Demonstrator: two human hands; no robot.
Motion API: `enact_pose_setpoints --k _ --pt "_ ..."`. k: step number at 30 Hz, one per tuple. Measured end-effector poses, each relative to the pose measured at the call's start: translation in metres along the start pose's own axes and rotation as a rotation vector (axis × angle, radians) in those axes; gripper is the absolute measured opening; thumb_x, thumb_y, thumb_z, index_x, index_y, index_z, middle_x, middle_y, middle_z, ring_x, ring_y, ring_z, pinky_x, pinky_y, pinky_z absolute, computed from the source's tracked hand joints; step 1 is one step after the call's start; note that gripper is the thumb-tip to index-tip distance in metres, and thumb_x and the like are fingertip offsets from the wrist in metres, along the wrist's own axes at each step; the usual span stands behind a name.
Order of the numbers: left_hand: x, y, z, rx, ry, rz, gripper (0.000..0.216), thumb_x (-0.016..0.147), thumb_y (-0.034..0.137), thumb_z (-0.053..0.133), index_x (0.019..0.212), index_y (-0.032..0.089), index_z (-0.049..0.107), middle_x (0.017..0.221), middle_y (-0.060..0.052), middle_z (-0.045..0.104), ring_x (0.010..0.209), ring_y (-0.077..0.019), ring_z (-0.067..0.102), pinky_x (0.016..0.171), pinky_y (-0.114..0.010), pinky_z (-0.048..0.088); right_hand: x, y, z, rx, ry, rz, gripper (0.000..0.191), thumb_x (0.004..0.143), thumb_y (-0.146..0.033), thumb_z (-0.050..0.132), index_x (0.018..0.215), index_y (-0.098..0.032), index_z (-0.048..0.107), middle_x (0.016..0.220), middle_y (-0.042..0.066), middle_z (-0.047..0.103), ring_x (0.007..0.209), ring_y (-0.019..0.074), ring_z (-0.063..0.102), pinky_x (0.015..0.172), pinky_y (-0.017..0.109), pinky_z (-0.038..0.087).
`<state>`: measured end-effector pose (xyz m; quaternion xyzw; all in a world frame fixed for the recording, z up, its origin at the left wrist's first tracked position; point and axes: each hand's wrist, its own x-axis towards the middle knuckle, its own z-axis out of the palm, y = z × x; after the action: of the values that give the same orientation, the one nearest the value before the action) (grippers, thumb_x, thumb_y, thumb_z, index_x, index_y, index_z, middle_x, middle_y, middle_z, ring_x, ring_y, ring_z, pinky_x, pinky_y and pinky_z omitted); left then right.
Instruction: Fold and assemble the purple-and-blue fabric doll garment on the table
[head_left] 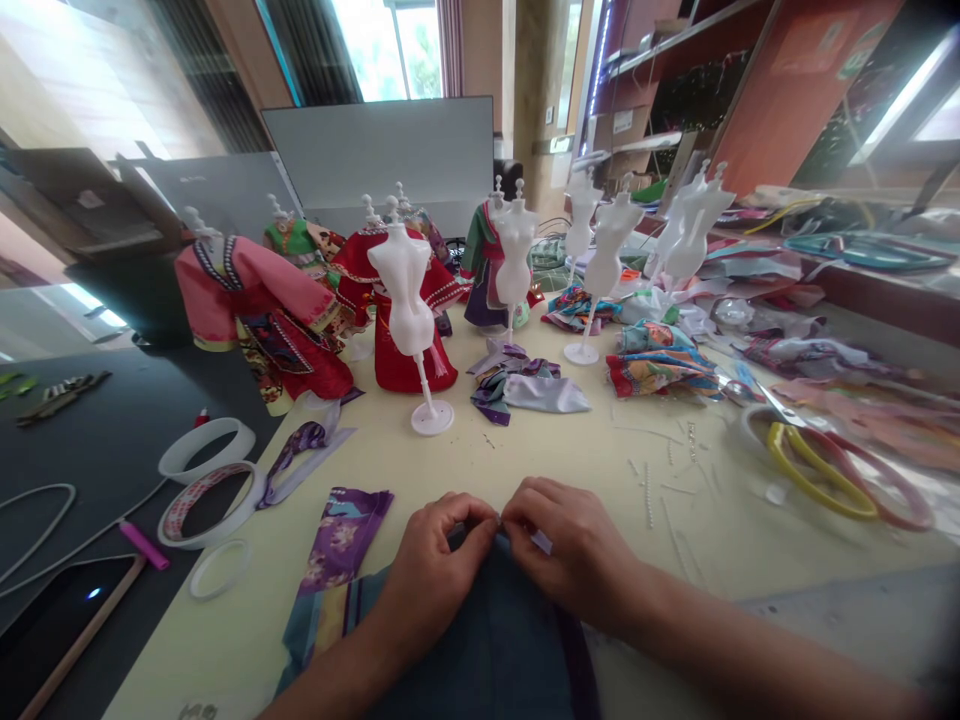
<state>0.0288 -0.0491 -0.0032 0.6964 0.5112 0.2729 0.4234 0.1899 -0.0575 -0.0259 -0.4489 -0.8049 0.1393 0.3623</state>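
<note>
A small doll-sized garment (480,640) of dark teal cloth lies at the table's near edge. Its sleeve (351,540) has purple floral and yellow bands and points away to the left. My left hand (442,555) pinches the garment's upper edge between thumb and fingertips. Close beside it, my right hand (574,540) pinches the same edge, the fingertips of both hands almost meeting. Whatever small detail sits between the fingertips is too small to make out. A bit of pale cloth shows under my right hand.
Ahead stand a bare white mannequin (405,290) and several others, some dressed, including one in a pink robe (225,290). Tape rolls (214,505), a pink marker (144,546) and a phone (67,620) lie left. Yellow-and-red-handled scissors (821,470), bead strips (649,495) and folded fabrics (660,360) lie right.
</note>
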Motion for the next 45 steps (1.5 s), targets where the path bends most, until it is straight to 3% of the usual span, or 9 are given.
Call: enact_pose_setpoints --k 9,14,19,23,28,45 --pt "0.000 0.000 0.001 0.056 0.025 0.017 0.016 0.080 0.022 0.050 0.069 0.017 0.061 0.070 -0.001 0.061 0.073 -0.0174 0.056 0.070 -0.028 0.041 0.000 -0.003 -0.003 0.073 -0.037 0.046 0.010 0.077 -0.013 0.050 0.072 -0.016 0.058 0.067 0.002 0.057 0.061 0.0124 0.051 0.057 0.024 0.037" --pt "-0.004 -0.005 0.005 0.205 0.073 0.136 0.016 0.080 0.018 0.049 0.067 0.018 0.058 0.067 0.000 0.057 0.070 -0.0167 0.052 0.070 -0.030 0.039 -0.001 -0.002 -0.004 0.075 -0.088 0.055 0.012 0.078 -0.012 0.050 0.071 -0.016 0.059 0.065 0.001 0.056 0.059 0.0110 0.049 0.056 0.023 0.036" --pt "-0.005 -0.006 0.011 0.299 0.105 0.225 0.015 0.078 0.013 0.048 0.065 0.018 0.054 0.066 0.000 0.054 0.070 -0.0167 0.050 0.068 -0.030 0.038 0.001 0.000 -0.001 0.076 -0.113 0.091 0.013 0.068 -0.006 0.049 0.060 -0.015 0.055 0.060 -0.001 0.051 0.055 0.0094 0.044 0.053 0.022 0.033" --pt "-0.005 -0.003 0.010 0.207 0.096 0.155 0.016 0.078 0.015 0.048 0.063 0.018 0.052 0.066 0.000 0.055 0.069 -0.0161 0.052 0.067 -0.029 0.039 0.005 -0.001 0.000 0.211 -0.111 0.243 0.013 0.064 -0.005 0.049 0.059 -0.015 0.055 0.057 -0.002 0.053 0.054 0.0088 0.046 0.053 0.021 0.034" --pt "-0.003 0.000 0.005 0.115 0.067 0.051 0.016 0.081 0.023 0.049 0.070 0.019 0.059 0.072 -0.001 0.061 0.074 -0.0172 0.057 0.071 -0.029 0.042 0.007 0.000 -0.001 0.311 -0.111 0.366 0.012 0.070 -0.010 0.050 0.062 -0.016 0.058 0.058 -0.001 0.057 0.056 0.0101 0.051 0.051 0.020 0.036" --pt "-0.001 0.005 0.002 0.007 0.052 -0.093 0.015 0.077 0.028 0.054 0.074 0.017 0.064 0.075 -0.002 0.068 0.075 -0.0182 0.062 0.068 -0.025 0.045 0.000 0.001 -0.002 0.053 -0.052 0.063 0.013 0.077 -0.011 0.050 0.070 -0.016 0.058 0.066 0.001 0.058 0.060 0.0116 0.051 0.056 0.023 0.037"
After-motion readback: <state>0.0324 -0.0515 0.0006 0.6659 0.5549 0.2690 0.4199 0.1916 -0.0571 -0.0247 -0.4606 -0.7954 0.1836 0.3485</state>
